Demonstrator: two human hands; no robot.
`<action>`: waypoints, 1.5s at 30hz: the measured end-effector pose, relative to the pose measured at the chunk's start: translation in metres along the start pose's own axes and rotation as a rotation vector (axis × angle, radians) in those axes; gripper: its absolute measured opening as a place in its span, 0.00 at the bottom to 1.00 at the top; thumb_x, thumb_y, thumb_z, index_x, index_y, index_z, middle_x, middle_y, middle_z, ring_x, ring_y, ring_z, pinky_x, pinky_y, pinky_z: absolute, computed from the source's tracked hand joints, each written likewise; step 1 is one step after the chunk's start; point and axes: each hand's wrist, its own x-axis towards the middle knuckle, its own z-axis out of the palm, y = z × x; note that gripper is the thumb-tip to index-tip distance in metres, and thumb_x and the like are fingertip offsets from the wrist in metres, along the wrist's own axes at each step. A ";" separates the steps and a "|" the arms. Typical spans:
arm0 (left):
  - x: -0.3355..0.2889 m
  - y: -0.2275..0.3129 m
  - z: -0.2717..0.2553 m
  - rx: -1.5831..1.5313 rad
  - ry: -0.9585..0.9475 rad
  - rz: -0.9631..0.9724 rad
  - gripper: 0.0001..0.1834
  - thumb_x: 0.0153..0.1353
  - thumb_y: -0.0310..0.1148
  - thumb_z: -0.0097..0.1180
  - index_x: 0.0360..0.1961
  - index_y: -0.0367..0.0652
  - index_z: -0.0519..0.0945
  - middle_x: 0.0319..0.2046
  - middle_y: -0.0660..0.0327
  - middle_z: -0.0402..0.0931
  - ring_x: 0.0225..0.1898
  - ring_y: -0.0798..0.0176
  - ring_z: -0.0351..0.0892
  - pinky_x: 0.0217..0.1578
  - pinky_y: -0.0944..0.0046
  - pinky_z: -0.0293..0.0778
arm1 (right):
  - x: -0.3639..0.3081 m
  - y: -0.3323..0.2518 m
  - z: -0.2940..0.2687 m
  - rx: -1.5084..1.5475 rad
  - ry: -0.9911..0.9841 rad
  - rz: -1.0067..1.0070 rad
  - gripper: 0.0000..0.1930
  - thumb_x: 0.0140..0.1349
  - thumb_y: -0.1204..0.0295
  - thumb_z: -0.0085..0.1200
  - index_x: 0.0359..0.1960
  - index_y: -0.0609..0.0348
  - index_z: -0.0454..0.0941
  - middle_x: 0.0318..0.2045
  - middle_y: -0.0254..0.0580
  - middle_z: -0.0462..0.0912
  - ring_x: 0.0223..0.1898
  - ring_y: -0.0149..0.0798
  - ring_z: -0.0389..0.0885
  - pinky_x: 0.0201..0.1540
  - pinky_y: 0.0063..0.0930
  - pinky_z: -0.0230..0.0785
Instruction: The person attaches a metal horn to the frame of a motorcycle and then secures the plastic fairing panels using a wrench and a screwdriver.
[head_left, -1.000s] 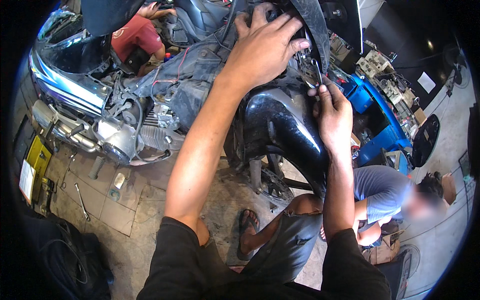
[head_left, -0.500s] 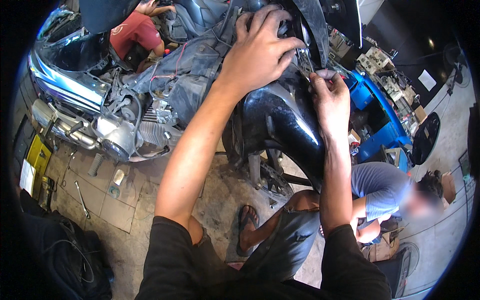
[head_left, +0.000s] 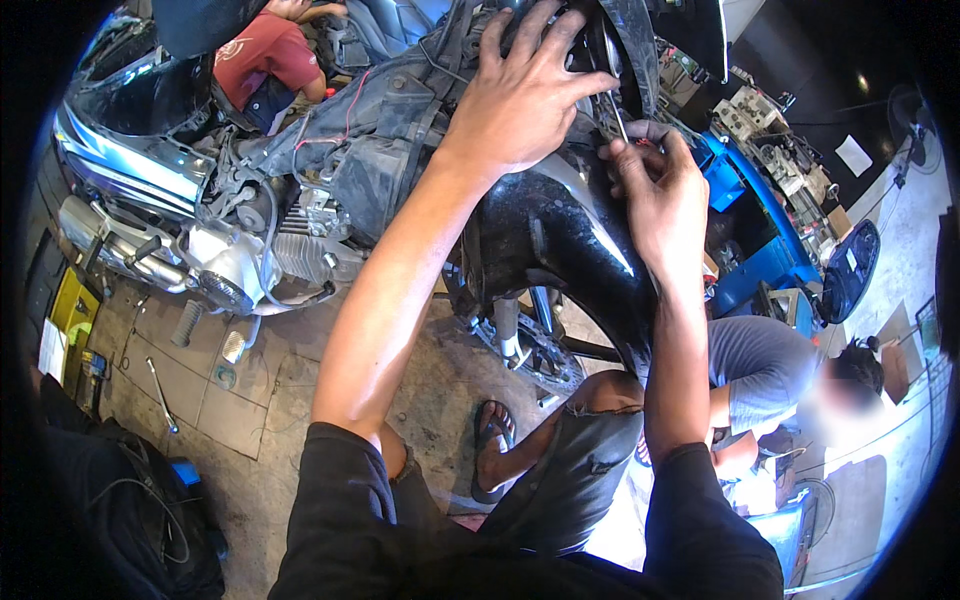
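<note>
My left hand (head_left: 525,105) rests with spread fingers over the dark front assembly of a partly stripped motorcycle (head_left: 380,180); its fingertips reach in among dark parts at the top edge. Just right of it, my right hand (head_left: 665,190) is closed, thumb against fingers, on a thin metal rod (head_left: 621,127). The rod slants up and left toward the gap beside my left thumb. What its far end touches is too small to make out. Below both hands curves the glossy black front fender (head_left: 560,235), with my right forearm passing along its right side.
A person in a red shirt (head_left: 270,55) works at the upper left. Another in a grey shirt (head_left: 765,370) crouches at the right, near a blue cabinet (head_left: 755,280) and a cluttered bench (head_left: 765,125). A wrench (head_left: 162,395) and a black bag (head_left: 140,510) lie at the left.
My left fingers have spread a little wider. My right hand has shifted slightly to the right, and more of the rod shows. The grey-shirted person has moved slightly.
</note>
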 end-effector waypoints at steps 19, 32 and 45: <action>0.001 -0.009 0.002 -0.085 0.090 0.028 0.15 0.51 0.35 0.65 0.42 0.53 0.85 0.63 0.53 0.68 0.72 0.48 0.56 0.68 0.37 0.48 | 0.021 -0.028 0.008 -0.227 0.601 -0.906 0.11 0.58 0.79 0.66 0.42 0.65 0.81 0.36 0.45 0.86 0.32 0.40 0.85 0.38 0.28 0.78; -0.002 0.005 0.004 0.001 0.137 -0.127 0.14 0.49 0.42 0.71 0.36 0.51 0.86 0.48 0.64 0.73 0.56 0.51 0.67 0.57 0.41 0.57 | -0.011 0.032 0.002 0.694 0.428 -0.072 0.10 0.68 0.76 0.58 0.37 0.66 0.68 0.36 0.53 0.83 0.38 0.40 0.87 0.45 0.31 0.82; -0.003 0.003 0.007 0.007 0.123 -0.100 0.12 0.51 0.42 0.70 0.33 0.49 0.88 0.48 0.65 0.74 0.55 0.51 0.68 0.55 0.41 0.56 | -0.031 0.012 -0.005 -0.271 0.319 -0.403 0.10 0.51 0.81 0.67 0.31 0.63 0.76 0.28 0.46 0.82 0.30 0.46 0.83 0.36 0.32 0.74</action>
